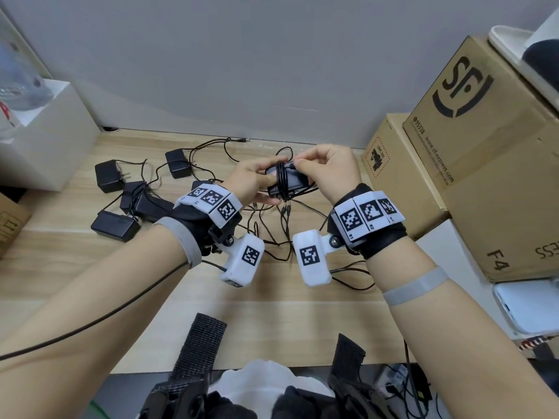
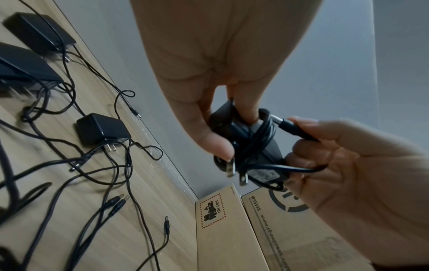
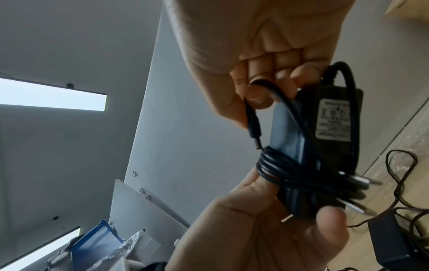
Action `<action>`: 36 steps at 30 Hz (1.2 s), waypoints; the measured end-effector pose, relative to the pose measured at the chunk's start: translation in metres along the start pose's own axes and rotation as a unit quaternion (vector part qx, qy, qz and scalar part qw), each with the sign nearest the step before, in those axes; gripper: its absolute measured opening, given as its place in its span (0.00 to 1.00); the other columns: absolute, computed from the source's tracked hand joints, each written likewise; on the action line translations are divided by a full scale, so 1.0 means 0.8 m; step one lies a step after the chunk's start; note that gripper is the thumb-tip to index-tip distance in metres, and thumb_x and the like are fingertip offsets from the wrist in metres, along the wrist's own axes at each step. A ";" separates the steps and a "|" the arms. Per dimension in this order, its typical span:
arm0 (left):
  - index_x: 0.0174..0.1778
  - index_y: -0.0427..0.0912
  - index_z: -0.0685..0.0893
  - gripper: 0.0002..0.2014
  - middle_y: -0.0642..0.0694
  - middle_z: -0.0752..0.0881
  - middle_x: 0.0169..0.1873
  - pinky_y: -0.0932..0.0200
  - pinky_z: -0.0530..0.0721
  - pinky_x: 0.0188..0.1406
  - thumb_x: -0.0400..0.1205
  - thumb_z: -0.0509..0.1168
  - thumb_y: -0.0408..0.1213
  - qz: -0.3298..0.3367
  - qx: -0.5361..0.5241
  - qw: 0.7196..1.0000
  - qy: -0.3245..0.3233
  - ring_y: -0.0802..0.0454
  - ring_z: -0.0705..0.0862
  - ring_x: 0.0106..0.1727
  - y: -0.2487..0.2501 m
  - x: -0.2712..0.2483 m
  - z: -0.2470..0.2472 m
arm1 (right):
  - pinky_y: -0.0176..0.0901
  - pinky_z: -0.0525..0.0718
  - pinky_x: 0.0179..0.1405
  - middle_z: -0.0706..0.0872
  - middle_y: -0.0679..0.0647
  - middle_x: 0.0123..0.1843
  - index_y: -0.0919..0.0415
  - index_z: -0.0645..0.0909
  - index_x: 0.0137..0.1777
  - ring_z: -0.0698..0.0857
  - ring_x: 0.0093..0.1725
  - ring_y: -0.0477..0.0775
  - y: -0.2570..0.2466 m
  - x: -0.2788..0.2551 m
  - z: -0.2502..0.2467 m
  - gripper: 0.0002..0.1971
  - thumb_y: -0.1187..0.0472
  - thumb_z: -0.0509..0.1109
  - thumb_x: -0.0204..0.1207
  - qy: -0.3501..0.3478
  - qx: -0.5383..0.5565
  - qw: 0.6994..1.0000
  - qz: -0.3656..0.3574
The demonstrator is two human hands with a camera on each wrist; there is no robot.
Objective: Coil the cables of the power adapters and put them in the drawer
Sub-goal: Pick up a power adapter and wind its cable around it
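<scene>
Above the wooden table [image 1: 90,282] both hands hold one black power adapter [image 1: 292,182] with its thin black cable [image 1: 282,179] wound several turns around the body. My left hand [image 1: 270,189] grips the adapter [image 2: 255,152] by its plug end, thumb and fingers on either side, prongs [image 2: 232,168] pointing down. My right hand [image 1: 298,163] pinches the cable's free end just behind the barrel plug [image 3: 254,126], beside the adapter's label [image 3: 334,121]. Several other adapters [image 1: 109,175] lie to the left with tangled cables [image 1: 272,234]. No drawer is in view.
Stacked cardboard boxes [image 1: 484,152] stand close on the right against the grey wall. A white box [image 1: 48,137] sits at the left rear. A white phone [image 1: 532,303] lies at the right. Loose barrel plugs [image 2: 116,203] trail over the table.
</scene>
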State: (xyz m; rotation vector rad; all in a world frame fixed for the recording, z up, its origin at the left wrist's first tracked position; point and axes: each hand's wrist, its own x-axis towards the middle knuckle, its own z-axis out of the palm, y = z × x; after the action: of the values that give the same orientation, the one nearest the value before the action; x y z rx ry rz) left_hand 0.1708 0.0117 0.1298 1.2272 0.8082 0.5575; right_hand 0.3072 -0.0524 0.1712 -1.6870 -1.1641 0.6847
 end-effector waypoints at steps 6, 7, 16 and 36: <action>0.71 0.42 0.75 0.21 0.39 0.79 0.56 0.65 0.86 0.28 0.83 0.55 0.22 0.014 -0.016 1.000 0.002 0.49 0.84 0.43 -0.002 0.001 0.004 | 0.37 0.77 0.33 0.80 0.49 0.27 0.50 0.82 0.30 0.77 0.28 0.45 -0.004 0.003 -0.004 0.10 0.65 0.72 0.69 0.011 -0.040 0.999 -0.002; 0.71 0.42 0.74 0.21 0.39 0.79 0.56 0.66 0.86 0.27 0.83 0.55 0.22 0.015 -0.017 1.000 0.003 0.49 0.84 0.43 -0.001 0.002 0.004 | 0.38 0.79 0.34 0.80 0.49 0.27 0.50 0.82 0.29 0.77 0.29 0.46 -0.004 0.004 -0.003 0.10 0.65 0.72 0.69 0.013 -0.043 0.999 -0.003; 0.59 0.43 0.73 0.13 0.42 0.76 0.43 0.60 0.88 0.30 0.82 0.59 0.24 0.039 -0.020 0.998 0.034 0.47 0.83 0.42 0.002 0.003 0.001 | 0.35 0.77 0.37 0.78 0.45 0.25 0.50 0.81 0.33 0.77 0.29 0.42 -0.003 0.005 -0.004 0.08 0.61 0.72 0.72 -0.023 -0.112 0.993 -0.028; 0.56 0.41 0.69 0.11 0.44 0.72 0.54 0.71 0.79 0.21 0.82 0.59 0.23 0.087 0.037 0.993 0.073 0.50 0.81 0.34 0.018 -0.007 0.014 | 0.35 0.82 0.30 0.83 0.52 0.33 0.52 0.78 0.36 0.82 0.25 0.47 -0.001 0.001 0.008 0.09 0.65 0.69 0.75 0.016 -0.064 0.998 0.003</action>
State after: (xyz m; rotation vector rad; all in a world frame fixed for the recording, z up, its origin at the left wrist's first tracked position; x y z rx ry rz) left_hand 0.1767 0.0044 0.1466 1.3443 0.8554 0.7721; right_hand 0.3019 -0.0493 0.1697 -1.8022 -1.2023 0.5958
